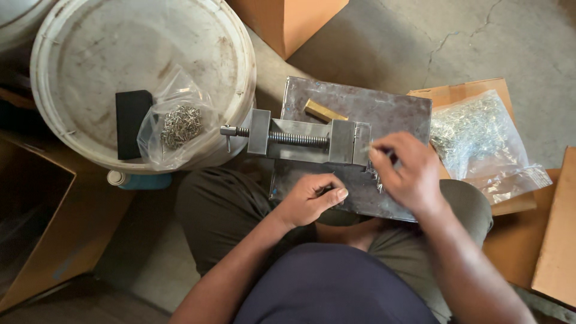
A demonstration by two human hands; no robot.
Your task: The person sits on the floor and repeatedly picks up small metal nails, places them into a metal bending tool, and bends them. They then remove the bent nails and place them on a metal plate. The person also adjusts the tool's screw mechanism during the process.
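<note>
Steel dominates the work here: a small machinist's vise [300,139] sits on a dark metal plate [384,108] across the seated person's lap, its screw handle pointing toward a white bucket lid [90,48]. The right hand [405,174] is at the jaw end of the vise, fingers pinched together on something thin and pale, which I take to be one small metal pin, though it is too fine to make out properly. A few more small metal pieces [375,177] lie on the plate just under that hand. The left hand [312,198] rests on the plate's near edge, curled closed around something dark I cannot identify.

By my judgement the step in hand is seating a piece in the vise jaws; it calls for a steady, precise placement before any tightening.

A brass block [324,111] lies on the plate behind the vise. Supplies sit well apart: one plastic bag of metal bits [180,123] on the lid (beside a black block [132,123]), another larger bag [480,141] to the right on cardboard.
</note>
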